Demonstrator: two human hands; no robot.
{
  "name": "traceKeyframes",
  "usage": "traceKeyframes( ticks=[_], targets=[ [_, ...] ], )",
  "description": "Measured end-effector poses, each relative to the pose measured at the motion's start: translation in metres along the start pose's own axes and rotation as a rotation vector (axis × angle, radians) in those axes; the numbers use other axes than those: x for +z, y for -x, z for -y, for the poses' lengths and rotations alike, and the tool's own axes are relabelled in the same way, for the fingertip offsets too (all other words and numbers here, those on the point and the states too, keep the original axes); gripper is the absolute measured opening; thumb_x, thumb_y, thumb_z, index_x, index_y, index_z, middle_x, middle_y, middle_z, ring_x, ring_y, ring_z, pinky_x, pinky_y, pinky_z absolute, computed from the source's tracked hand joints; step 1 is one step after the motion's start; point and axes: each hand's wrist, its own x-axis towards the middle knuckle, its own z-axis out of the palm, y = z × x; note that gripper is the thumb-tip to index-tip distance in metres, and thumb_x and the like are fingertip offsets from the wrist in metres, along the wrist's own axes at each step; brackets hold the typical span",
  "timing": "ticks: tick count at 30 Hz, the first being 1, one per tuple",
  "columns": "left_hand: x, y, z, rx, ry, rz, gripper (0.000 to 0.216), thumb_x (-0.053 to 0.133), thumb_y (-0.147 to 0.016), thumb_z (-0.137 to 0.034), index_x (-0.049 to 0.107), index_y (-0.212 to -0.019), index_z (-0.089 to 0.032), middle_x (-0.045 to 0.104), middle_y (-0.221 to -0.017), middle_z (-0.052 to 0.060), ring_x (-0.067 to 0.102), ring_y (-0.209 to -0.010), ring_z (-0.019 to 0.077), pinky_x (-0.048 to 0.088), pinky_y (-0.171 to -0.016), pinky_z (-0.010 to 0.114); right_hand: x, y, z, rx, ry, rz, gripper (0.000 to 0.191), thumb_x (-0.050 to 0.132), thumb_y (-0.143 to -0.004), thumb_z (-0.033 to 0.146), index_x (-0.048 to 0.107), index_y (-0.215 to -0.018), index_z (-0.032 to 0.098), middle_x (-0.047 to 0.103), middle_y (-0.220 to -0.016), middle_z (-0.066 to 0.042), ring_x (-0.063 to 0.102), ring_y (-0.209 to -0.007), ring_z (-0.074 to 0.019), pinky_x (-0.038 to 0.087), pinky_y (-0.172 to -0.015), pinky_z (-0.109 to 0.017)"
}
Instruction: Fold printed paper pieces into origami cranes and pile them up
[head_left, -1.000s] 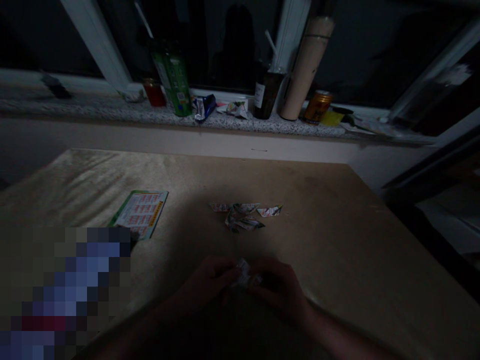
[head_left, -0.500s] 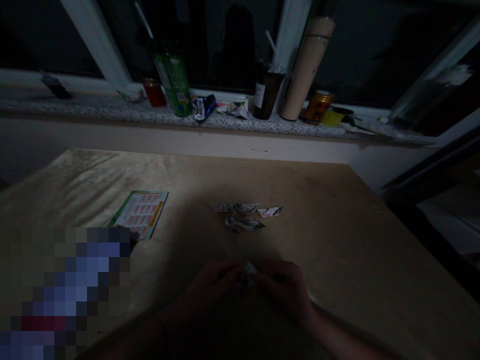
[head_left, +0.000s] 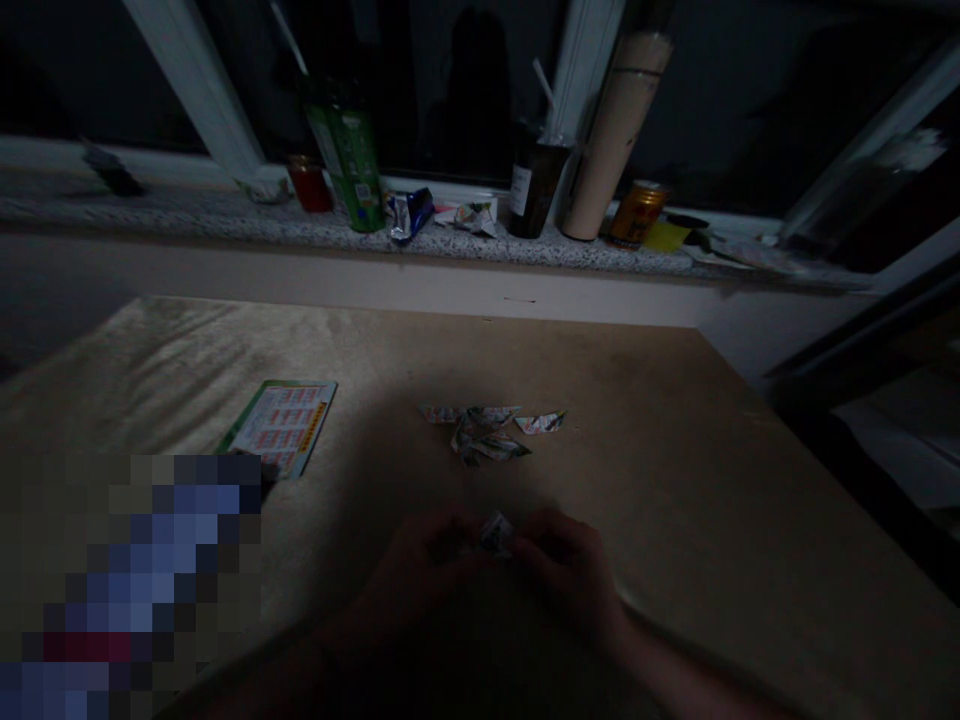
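Note:
Between my two hands is a small piece of folded printed paper (head_left: 495,536), pale with dark print. My left hand (head_left: 439,545) pinches its left side, fingers closed. My right hand (head_left: 561,552) is closed on its right side, thumb and fingers pressed together. Just beyond my hands on the table lie several folded paper pieces (head_left: 487,446), pointed and printed, some overlapping. One separate folded strip (head_left: 541,422) lies at their right end. Shadow hides the lower fingers and the exact folds of the held paper.
A printed card (head_left: 289,415) with a green edge lies on the table (head_left: 645,440) at left, beside a pixelated area. Along the granite sill (head_left: 450,238) stand a green bottle (head_left: 356,165), a dark cup with a straw (head_left: 534,185), a pink flask (head_left: 616,140) and a gold can (head_left: 636,213).
The held paper has turned slightly between my fingers and sits a little higher, showing more of its dark print. My hands have shifted very little. The pieces on the table stay put.

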Motion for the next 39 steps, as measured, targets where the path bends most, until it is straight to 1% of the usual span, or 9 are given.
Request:
traceKeyframes(
  ticks=[7, 13, 16, 20, 23, 26, 28, 35, 39],
  targets=[
    [-0.0013, -0.0017, -0.0027, -0.041, 0.009, -0.033, 0.015, 0.063, -0.068, -0.032, 0.062, -0.068, -0.016, 0.064, -0.064, -0.002, 0.057, -0.062, 0.0150, 0.042, -0.056, 0.020, -0.0011, 0.0033, 0.0012, -0.088, -0.031, 0.132, 0.025, 0.063, -0.076, 0.031, 0.063, -0.099, 0.020, 0.070, -0.089, -0.006, 0.065, -0.078, -0.0193, 0.051, -0.068, -0.029],
    [-0.0005, -0.0029, -0.0068, -0.057, -0.005, -0.046, 0.016, 0.063, -0.067, -0.031, 0.061, -0.063, -0.016, 0.061, -0.059, -0.003, 0.056, -0.059, 0.0142, 0.041, -0.055, 0.021, -0.0017, 0.0025, 0.0021, -0.127, 0.062, 0.147, 0.018, 0.060, -0.079, 0.033, 0.070, -0.077, 0.017, 0.066, -0.064, -0.003, 0.059, -0.055, -0.0139, 0.045, -0.050, -0.022],
    [0.0015, -0.0024, -0.0095, -0.053, -0.029, -0.071, 0.016, 0.063, -0.068, -0.031, 0.063, -0.065, -0.016, 0.063, -0.062, -0.002, 0.058, -0.062, 0.0161, 0.043, -0.058, 0.022, -0.0010, 0.0020, 0.0045, -0.080, 0.026, 0.140, 0.019, 0.059, -0.080, 0.031, 0.070, -0.073, 0.017, 0.067, -0.065, -0.002, 0.061, -0.057, -0.0139, 0.046, -0.053, -0.022],
    [0.0030, -0.0018, -0.0077, -0.055, 0.102, -0.061, 0.028, 0.064, -0.070, -0.030, 0.063, -0.095, -0.018, 0.069, -0.079, 0.001, 0.064, -0.077, 0.0202, 0.047, -0.068, 0.025, 0.0010, 0.0013, 0.0034, -0.026, -0.040, 0.112, 0.015, 0.060, -0.079, 0.030, 0.070, -0.084, 0.019, 0.071, -0.078, -0.003, 0.065, -0.069, -0.0166, 0.050, -0.062, -0.024],
    [0.0014, -0.0038, -0.0061, -0.043, 0.148, 0.000, 0.042, 0.062, -0.074, -0.032, 0.054, -0.113, -0.018, 0.069, -0.080, 0.001, 0.064, -0.078, 0.0203, 0.048, -0.068, 0.026, 0.0020, 0.0007, -0.0003, 0.047, -0.047, 0.067, 0.029, 0.063, -0.077, 0.032, 0.064, -0.103, 0.020, 0.070, -0.080, -0.005, 0.065, -0.070, -0.0184, 0.051, -0.062, -0.027],
    [-0.0012, -0.0059, -0.0060, 0.021, -0.007, 0.094, 0.027, 0.053, -0.081, -0.035, 0.064, -0.093, -0.014, 0.068, -0.081, 0.003, 0.061, -0.076, 0.0188, 0.045, -0.067, 0.023, 0.0014, 0.0001, -0.0011, 0.093, -0.055, 0.076, 0.035, 0.063, -0.076, 0.032, 0.061, -0.108, 0.019, 0.069, -0.077, -0.005, 0.064, -0.068, -0.0181, 0.050, -0.060, -0.027],
    [-0.0025, -0.0059, -0.0059, 0.057, -0.127, 0.120, 0.030, 0.047, -0.084, -0.036, 0.066, -0.083, -0.013, 0.066, -0.076, 0.002, 0.059, -0.072, 0.0173, 0.042, -0.064, 0.022, 0.0009, -0.0002, 0.0006, 0.095, -0.073, 0.103, 0.028, 0.062, -0.077, 0.032, 0.063, -0.102, 0.019, 0.069, -0.082, -0.005, 0.064, -0.071, -0.0177, 0.050, -0.062, -0.026],
    [-0.0025, -0.0030, -0.0060, 0.083, -0.253, 0.085, 0.035, 0.043, -0.085, -0.037, 0.062, -0.065, -0.014, 0.058, -0.060, -0.002, 0.054, -0.060, 0.0129, 0.037, -0.057, 0.018, 0.0014, -0.0040, 0.0045, 0.122, -0.208, 0.156, 0.025, 0.064, -0.076, 0.031, 0.062, -0.098, 0.019, 0.066, -0.075, -0.002, 0.061, -0.065, -0.0137, 0.046, -0.057, -0.021],
    [-0.0019, -0.0042, -0.0066, 0.062, -0.272, 0.082, 0.036, 0.043, -0.085, -0.038, 0.062, -0.065, -0.014, 0.058, -0.060, -0.002, 0.054, -0.059, 0.0124, 0.036, -0.056, 0.018, 0.0014, -0.0066, 0.0054, 0.128, -0.289, 0.195, 0.016, 0.061, -0.079, 0.031, 0.064, -0.087, 0.018, 0.067, -0.077, -0.002, 0.062, -0.071, -0.0144, 0.047, -0.064, -0.023]
  ],
)
